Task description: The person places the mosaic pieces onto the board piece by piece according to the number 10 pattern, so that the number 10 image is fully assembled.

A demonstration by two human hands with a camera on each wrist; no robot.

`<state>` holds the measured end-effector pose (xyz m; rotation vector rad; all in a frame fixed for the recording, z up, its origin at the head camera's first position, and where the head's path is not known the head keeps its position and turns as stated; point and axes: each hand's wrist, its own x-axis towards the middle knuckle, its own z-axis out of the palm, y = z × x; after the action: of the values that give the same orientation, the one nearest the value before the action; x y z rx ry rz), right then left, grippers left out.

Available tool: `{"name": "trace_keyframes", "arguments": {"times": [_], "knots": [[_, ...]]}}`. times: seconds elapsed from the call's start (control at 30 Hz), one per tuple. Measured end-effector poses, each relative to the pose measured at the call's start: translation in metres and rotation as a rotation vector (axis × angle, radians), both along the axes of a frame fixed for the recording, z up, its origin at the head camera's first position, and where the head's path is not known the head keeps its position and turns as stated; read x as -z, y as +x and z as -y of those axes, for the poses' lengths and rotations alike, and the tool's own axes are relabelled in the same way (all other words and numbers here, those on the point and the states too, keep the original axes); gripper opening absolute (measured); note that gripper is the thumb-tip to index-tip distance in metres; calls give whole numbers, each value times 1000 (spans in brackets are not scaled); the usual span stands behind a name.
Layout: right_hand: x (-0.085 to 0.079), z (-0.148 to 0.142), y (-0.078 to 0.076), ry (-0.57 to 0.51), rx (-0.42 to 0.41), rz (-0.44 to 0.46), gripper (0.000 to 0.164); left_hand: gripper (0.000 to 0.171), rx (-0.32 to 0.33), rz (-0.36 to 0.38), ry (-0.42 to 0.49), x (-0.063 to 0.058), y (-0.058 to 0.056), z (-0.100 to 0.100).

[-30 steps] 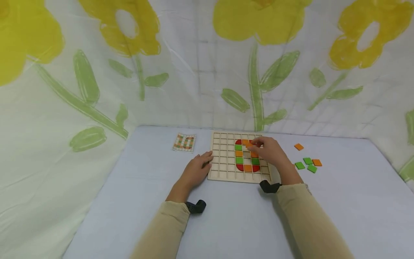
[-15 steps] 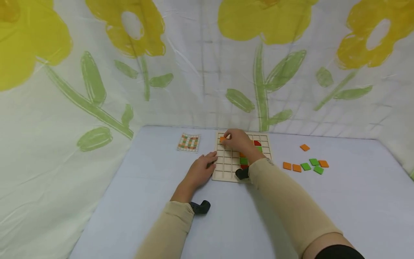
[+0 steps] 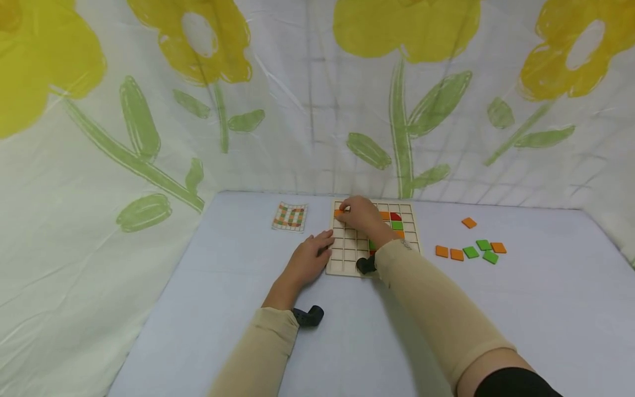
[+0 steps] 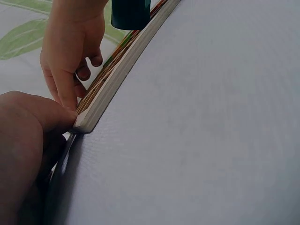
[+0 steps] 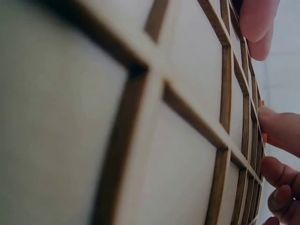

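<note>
A light wooden grid board (image 3: 337, 267) lies on the table. Over its far left part, my right hand (image 3: 362, 214) pinches a small orange square tile (image 3: 338, 213) at the grid. In the right wrist view, fingertips (image 5: 276, 133) sit against the far grid lines with slivers of orange beside them. My left hand (image 3: 305, 260) rests at the board's left edge, fingers mostly extended; in the left wrist view, the hand (image 4: 23, 126) touches the board's corner. Red (image 3: 395, 216), green (image 3: 397, 225) and orange tiles fill cells on the right side, partly hidden by my right arm.
A small card (image 3: 290, 216) printed with a coloured grid pattern lies left of the board. Several loose tiles lie to the right, among them green ones (image 3: 483, 245) and orange ones (image 3: 442, 251). A flower-printed cloth (image 3: 278, 154) hangs behind the table.
My right hand has moved left with the orange tile, from over the coloured tiles to the board's far left part, then nearly stopped. My left hand stays at the edge.
</note>
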<state>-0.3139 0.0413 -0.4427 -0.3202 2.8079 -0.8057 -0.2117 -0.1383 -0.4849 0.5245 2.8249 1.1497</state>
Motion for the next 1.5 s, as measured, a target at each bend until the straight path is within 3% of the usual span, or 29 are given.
{"name": "trace_keyframes", "arguments": {"times": [0.13,0.3,0.57,0.8,1.07,1.3,1.5], "knots": [[-3,-6,1,4,5,12,36,39,9,-3,4,0,0,-3],[-23,-28,5,2,-29,24,40,39,7,-12,-16,-3,-4,-6],[-42,-112,14,36,-20,-14,43,39,-8,3,-30,-10,-6,-6],[-37,-197,29,109,92,-22,48,40,2,-1,-32,-8,-7,-3],[-13,-272,40,102,242,122,71,39,-2,5,-21,-4,-5,-3],[-5,-291,46,72,323,204,77,40,-32,29,-21,-3,0,-2],[-9,-290,52,68,312,199,76,41,-40,55,0,-5,2,-2]]}}
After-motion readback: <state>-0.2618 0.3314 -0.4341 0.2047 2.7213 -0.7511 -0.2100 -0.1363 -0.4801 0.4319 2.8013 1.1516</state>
